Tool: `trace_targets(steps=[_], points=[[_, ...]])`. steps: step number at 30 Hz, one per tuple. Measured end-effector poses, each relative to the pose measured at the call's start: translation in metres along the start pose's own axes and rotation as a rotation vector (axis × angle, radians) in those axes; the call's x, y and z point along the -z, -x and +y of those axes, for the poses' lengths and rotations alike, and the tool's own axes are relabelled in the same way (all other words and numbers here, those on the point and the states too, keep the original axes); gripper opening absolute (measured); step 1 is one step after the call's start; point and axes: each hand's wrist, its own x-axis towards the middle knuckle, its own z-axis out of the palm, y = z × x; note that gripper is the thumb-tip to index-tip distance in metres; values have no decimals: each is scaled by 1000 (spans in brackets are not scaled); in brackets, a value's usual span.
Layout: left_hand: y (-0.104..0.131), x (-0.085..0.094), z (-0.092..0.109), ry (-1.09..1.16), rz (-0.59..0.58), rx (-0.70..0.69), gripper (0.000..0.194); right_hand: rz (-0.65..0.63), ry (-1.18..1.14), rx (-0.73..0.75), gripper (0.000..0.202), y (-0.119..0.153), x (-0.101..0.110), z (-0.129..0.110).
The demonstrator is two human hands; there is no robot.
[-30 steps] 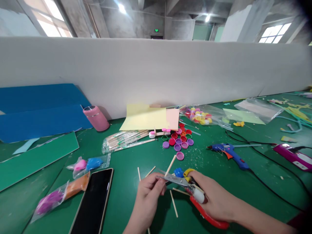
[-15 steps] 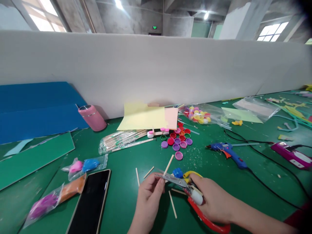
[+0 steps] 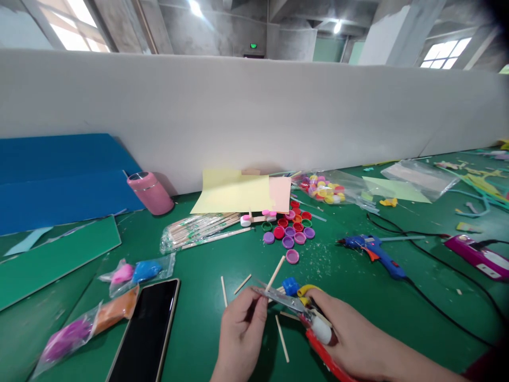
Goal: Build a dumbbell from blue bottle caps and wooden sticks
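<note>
Near the front centre, my left hand (image 3: 243, 329) pinches a thin wooden stick (image 3: 275, 272) that slants up to the right. My right hand (image 3: 338, 323) is wrapped round the scissors (image 3: 287, 302), which have one red and one yellow handle. The blades lie across the stick just above my left fingertips. A blue lump (image 3: 291, 286) sits beside the blades, partly in front of other sticks. Short stick pieces (image 3: 282, 338) lie on the green table around both hands. A white, rounded object (image 3: 321, 330) shows by my right fingers; what it is I cannot tell.
Coloured bottle caps (image 3: 292, 257), a bag of sticks (image 3: 199, 231) and yellow paper (image 3: 233, 191) lie behind the hands. A phone (image 3: 145, 331) and clay packets (image 3: 66, 337) are left, a pink cup (image 3: 150, 193) back left. Right, a blue glue gun (image 3: 371, 249) trails its cable.
The scissors and my right hand have shifted slightly down, with the red handle lower in view. The stick stays pinched in my left hand between the blades.
</note>
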Motion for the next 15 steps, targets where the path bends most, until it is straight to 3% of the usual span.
trace_targets(steps=[8,15], points=[[2,0,-4,-98,32,-32,16,-22,-81,8,17,1,3,-9],[-1,2,-4,-255,55,-104,16,-61,-149,-50,31,6,8,-16]])
